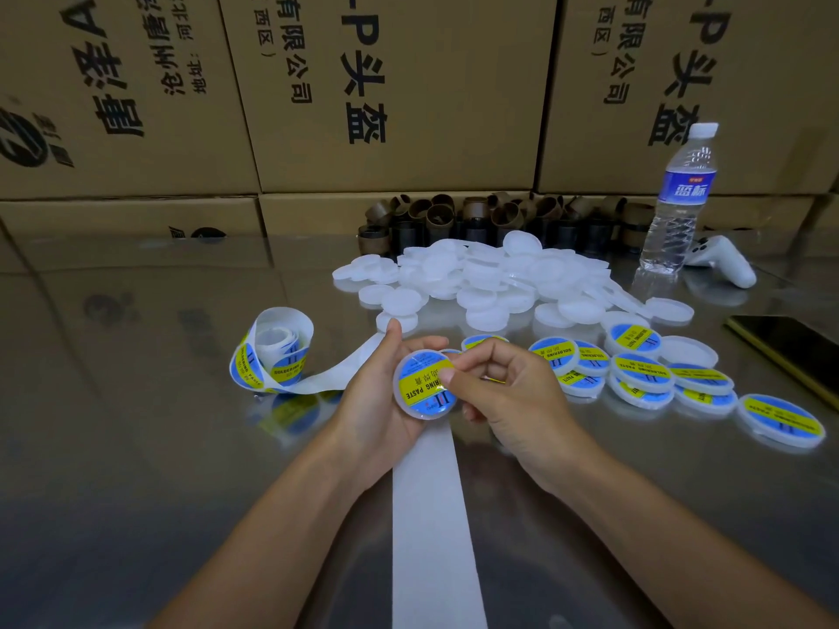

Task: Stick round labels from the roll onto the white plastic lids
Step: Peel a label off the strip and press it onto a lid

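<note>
My left hand [379,392] grips a white plastic lid [423,384] at table centre; a round blue-and-yellow label covers its top. The thumb of my right hand [504,397] presses on the label's right edge, the other fingers curled behind the lid. The label roll [272,351] lies to the left, and its bare white backing strip [429,515] runs under my hands toward me. A pile of unlabelled white lids [490,279] sits behind my hands. Several labelled lids [644,374] lie to the right.
Cardboard boxes [390,93] wall off the back of the shiny table. Brown and black empty cores [476,220] stand behind the lid pile. A water bottle [681,202], a white controller [722,261] and a dark phone [790,347] are at the right.
</note>
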### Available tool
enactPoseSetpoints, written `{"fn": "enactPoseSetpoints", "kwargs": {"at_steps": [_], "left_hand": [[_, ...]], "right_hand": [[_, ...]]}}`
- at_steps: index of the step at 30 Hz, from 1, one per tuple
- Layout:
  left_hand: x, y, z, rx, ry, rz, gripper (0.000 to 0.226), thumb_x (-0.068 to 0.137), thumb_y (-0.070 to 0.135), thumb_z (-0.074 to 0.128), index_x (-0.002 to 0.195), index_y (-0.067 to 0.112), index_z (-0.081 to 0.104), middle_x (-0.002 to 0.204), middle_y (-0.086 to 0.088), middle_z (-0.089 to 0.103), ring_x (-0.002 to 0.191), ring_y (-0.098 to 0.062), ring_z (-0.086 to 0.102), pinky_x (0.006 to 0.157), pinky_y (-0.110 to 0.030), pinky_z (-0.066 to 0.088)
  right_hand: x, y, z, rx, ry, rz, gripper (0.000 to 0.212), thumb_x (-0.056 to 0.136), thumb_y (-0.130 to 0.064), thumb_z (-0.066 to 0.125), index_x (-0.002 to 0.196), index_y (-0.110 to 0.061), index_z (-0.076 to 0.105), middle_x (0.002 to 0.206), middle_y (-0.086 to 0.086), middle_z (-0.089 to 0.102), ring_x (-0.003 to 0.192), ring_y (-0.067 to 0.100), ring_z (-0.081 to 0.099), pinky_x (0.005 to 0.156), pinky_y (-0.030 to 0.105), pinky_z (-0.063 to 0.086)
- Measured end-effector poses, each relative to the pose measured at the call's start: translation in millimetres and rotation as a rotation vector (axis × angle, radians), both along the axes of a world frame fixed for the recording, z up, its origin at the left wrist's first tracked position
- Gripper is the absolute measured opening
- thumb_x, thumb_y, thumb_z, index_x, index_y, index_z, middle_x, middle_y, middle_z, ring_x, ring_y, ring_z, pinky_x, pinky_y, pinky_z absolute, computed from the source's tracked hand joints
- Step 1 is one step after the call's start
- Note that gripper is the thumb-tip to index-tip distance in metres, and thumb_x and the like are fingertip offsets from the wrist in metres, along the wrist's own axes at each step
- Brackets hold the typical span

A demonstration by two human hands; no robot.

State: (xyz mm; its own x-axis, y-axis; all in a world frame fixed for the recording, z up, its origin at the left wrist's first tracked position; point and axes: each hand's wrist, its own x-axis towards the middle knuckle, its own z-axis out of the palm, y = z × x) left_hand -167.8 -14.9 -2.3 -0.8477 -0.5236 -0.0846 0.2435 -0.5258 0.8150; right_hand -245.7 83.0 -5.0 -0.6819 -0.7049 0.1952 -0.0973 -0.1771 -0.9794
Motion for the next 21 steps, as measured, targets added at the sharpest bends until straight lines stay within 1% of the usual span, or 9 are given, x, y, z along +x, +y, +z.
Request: {"fn": "enactPoseSetpoints", "kwargs": {"at_steps": [3, 8, 13, 15, 17, 18, 19, 21], "left_hand": [[0, 0, 0, 0.0, -0.009, -0.002, 0.05, 0.1, 0.044, 0.029, 0.089, 0.004, 0.059, 0.077, -0.013, 0.067, 0.085, -0.027, 0.061, 0.078, -0.035, 0.049], [1, 0, 1, 0.016, -0.016, -0.013, 0.05, 0.099, 0.044, 0.03, 0.09, 0.005, 0.059, 0.083, -0.015, 0.065, 0.09, -0.029, 0.059, 0.079, -0.035, 0.048], [2, 1, 1, -0.007, -0.021, -0.044, 0.047, 0.098, 0.044, 0.033, 0.093, 0.005, 0.059, 0.087, -0.015, 0.064, 0.089, -0.027, 0.061, 0.076, -0.033, 0.052], [3, 0, 1, -0.023, -0.005, -0.08, 0.043, 0.091, 0.043, 0.041, 0.096, 0.005, 0.06, 0.091, -0.016, 0.067, 0.09, -0.028, 0.065, 0.076, -0.032, 0.056], [3, 1, 0, -0.026, 0.043, -0.12, 0.041, 0.083, 0.037, 0.048, 0.101, 0.003, 0.06, 0.098, -0.017, 0.071, 0.092, -0.028, 0.07, 0.08, -0.033, 0.056], [3, 1, -1, -0.031, 0.067, -0.129, 0.04, 0.081, 0.033, 0.051, 0.105, 0.002, 0.06, 0.101, -0.018, 0.071, 0.094, -0.028, 0.071, 0.081, -0.033, 0.056], [3, 1, -2, -0.044, 0.082, -0.128, 0.04, 0.079, 0.027, 0.053, 0.108, 0.001, 0.06, 0.105, -0.018, 0.071, 0.097, -0.028, 0.07, 0.082, -0.032, 0.057], [2, 1, -4, -0.089, 0.077, -0.114, 0.043, 0.079, 0.02, 0.054, 0.116, -0.001, 0.059, 0.113, -0.02, 0.068, 0.108, -0.03, 0.065, 0.09, -0.032, 0.055]], "right_hand": [[-1, -1, 0, -0.006, 0.024, -0.015, 0.021, 0.079, -0.003, 0.071, 0.065, -0.016, 0.061, 0.059, 0.002, 0.059, 0.038, 0.005, 0.047, 0.044, 0.014, 0.041], [-1, -2, -2, -0.022, 0.049, -0.028, 0.02, 0.08, 0.001, 0.07, 0.068, -0.012, 0.06, 0.049, -0.006, 0.054, 0.039, 0.004, 0.047, 0.045, 0.013, 0.041], [0, -3, -5, -0.029, 0.09, -0.064, 0.02, 0.08, 0.003, 0.069, 0.068, -0.01, 0.06, 0.048, -0.007, 0.053, 0.039, 0.004, 0.048, 0.046, 0.014, 0.042], [-1, -4, -6, -0.013, 0.13, -0.1, 0.021, 0.079, 0.001, 0.07, 0.068, -0.013, 0.06, 0.05, -0.005, 0.054, 0.042, 0.006, 0.051, 0.049, 0.019, 0.046], [-2, -5, -8, 0.01, 0.194, -0.136, 0.02, 0.078, -0.003, 0.072, 0.068, -0.016, 0.061, 0.053, -0.002, 0.055, 0.048, 0.012, 0.053, 0.055, 0.031, 0.05], [-2, -5, -9, 0.023, 0.246, -0.157, 0.02, 0.078, -0.005, 0.073, 0.068, -0.018, 0.062, 0.055, -0.001, 0.056, 0.051, 0.013, 0.053, 0.058, 0.036, 0.051], [-3, -5, -10, 0.035, 0.307, -0.182, 0.02, 0.078, -0.008, 0.073, 0.068, -0.02, 0.061, 0.056, -0.001, 0.057, 0.052, 0.012, 0.052, 0.058, 0.036, 0.05], [-2, -4, -12, 0.043, 0.414, -0.234, 0.02, 0.078, -0.013, 0.073, 0.067, -0.024, 0.06, 0.056, -0.003, 0.057, 0.051, 0.006, 0.05, 0.052, 0.025, 0.045]]}}
